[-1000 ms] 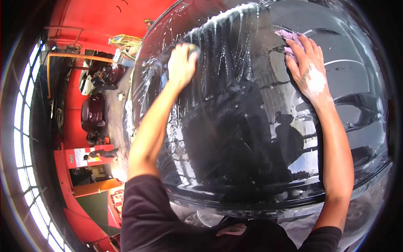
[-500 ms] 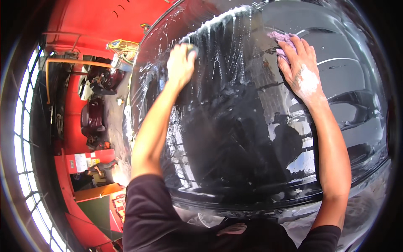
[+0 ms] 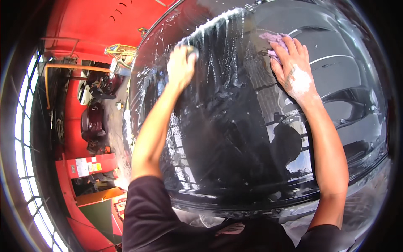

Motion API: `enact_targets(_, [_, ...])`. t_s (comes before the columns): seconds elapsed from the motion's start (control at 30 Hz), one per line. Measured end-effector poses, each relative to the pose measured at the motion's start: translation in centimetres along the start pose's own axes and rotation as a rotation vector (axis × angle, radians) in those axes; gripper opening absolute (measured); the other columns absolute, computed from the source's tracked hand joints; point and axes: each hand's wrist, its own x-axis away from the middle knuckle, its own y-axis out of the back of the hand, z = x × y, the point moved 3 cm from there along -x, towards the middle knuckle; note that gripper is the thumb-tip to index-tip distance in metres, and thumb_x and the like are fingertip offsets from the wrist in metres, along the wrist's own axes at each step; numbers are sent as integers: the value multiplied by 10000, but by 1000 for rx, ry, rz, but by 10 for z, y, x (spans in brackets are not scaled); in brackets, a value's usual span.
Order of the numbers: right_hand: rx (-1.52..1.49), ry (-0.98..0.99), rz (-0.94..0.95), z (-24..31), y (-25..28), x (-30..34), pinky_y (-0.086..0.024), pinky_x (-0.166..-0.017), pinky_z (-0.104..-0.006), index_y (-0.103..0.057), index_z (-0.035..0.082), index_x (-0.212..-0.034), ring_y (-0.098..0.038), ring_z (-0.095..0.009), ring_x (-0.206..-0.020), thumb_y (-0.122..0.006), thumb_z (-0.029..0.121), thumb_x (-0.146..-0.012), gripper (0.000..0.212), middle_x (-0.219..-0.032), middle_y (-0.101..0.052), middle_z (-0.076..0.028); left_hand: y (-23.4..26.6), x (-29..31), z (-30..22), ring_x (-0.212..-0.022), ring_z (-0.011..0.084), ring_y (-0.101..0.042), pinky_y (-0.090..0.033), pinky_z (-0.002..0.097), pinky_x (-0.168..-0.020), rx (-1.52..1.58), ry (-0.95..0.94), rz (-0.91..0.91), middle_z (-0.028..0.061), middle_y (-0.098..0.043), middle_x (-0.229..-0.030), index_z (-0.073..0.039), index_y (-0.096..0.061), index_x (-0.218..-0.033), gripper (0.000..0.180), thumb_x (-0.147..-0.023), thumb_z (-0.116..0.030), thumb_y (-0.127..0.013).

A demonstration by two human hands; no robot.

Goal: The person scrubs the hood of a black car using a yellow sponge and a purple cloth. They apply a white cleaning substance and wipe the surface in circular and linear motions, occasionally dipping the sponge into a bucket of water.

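Observation:
A glossy black car body panel (image 3: 235,138), wet and streaked with white soap suds, fills most of the view. My left hand (image 3: 180,67) is closed around a small grey sponge (image 3: 193,51) and presses it on the sudsy upper middle of the panel. My right hand (image 3: 294,67) lies flat, fingers spread, on a pale purple cloth (image 3: 272,38) at the upper right of the panel; a patch of white foam sits on the back of that hand. Both forearms reach up from the lower edge, in dark short sleeves.
A red wall (image 3: 92,25) and red floor run along the left, with a coiled yellow hose (image 3: 119,50), dark machinery (image 3: 98,84) and a dark red seat-like object (image 3: 90,124). Windows (image 3: 23,138) curve down the far left. The panel's lower edge (image 3: 235,206) is near my chest.
My left hand with the sponge has slid slightly up and to the right across the suds. My right hand on the cloth has stayed nearly in place.

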Motion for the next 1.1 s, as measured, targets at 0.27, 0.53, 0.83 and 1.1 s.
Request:
enact_targets(0.27, [-9, 6, 2, 28, -4, -3, -362, -1238, -671, -683, 69, -1420, -490, -532, -1458, -682, 250, -1010, 448, -1552, -552, -280, 24, 34, 16, -1075, 460, -645, -526, 541, -955, -13, -125, 34, 250, -641, -1123, -15, -649, -1231, 375, -1011, -316, -685])
enact_targets(0.53, [-13, -11, 10, -3, 1, 2, -366, -1232, -670, -673, 71, -1429, -494, -530, -1456, -686, 250, -1008, 458, -1553, -556, -272, -1, 4, -30, -1093, 433, -637, -521, 527, -982, 6, -32, 41, 223, -645, -1132, -59, -664, -1224, 281, -1021, -253, -662])
enact_targets(0.83, [-68, 30, -16, 26, -3, -5, -358, -1241, -677, -676, 62, -1428, -496, -534, -1448, -687, 248, -1009, 458, -1544, -556, -288, 3, -47, 23, -1051, 443, -655, -539, 546, -915, -135, -63, -28, 239, -651, -1099, -24, -643, -1186, 323, -1014, -294, -693])
enact_targets(1.1, [5, -11, -13, 1, -1, 3, -362, -1236, -675, -683, 63, -1421, -502, -532, -1439, -690, 246, -1005, 454, -1536, -567, -278, 20, 68, -50, -1051, 417, -661, -535, 482, -956, 28, -162, 91, 212, -651, -1094, -12, -663, -1333, 403, -1026, -270, -704])
